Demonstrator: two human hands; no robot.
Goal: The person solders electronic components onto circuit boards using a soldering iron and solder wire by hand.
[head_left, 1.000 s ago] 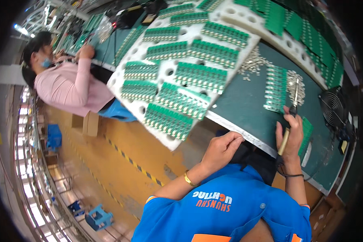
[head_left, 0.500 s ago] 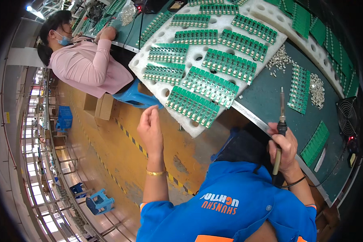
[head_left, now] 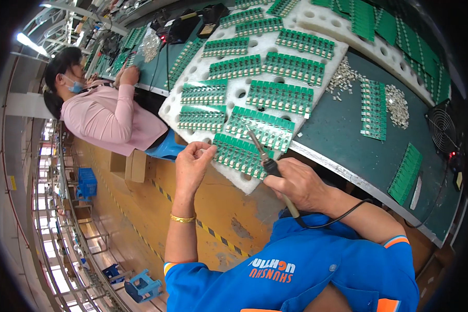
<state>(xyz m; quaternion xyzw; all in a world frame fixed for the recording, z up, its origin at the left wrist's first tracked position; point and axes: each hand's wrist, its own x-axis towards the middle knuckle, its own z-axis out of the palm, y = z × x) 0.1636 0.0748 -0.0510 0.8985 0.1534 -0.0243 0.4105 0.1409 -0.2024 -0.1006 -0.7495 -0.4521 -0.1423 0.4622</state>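
Nearest us is a blue shirt with orange trim, and beyond it the right hand, wrapped round the handle of a soldering iron; the left hand, a gold bracelet at its wrist, has thumb and forefinger drawn together at the corner of the nearest circuit board, and we cannot tell whether they pinch anything. The iron slants over that board toward the next board, though we cannot make out whether its tip touches. Both boards lie with rows of others on a white foam slab. To its right, on the green worktop, we see a lone board between two piles of pale parts; farther off at left, we see a co-worker in pink
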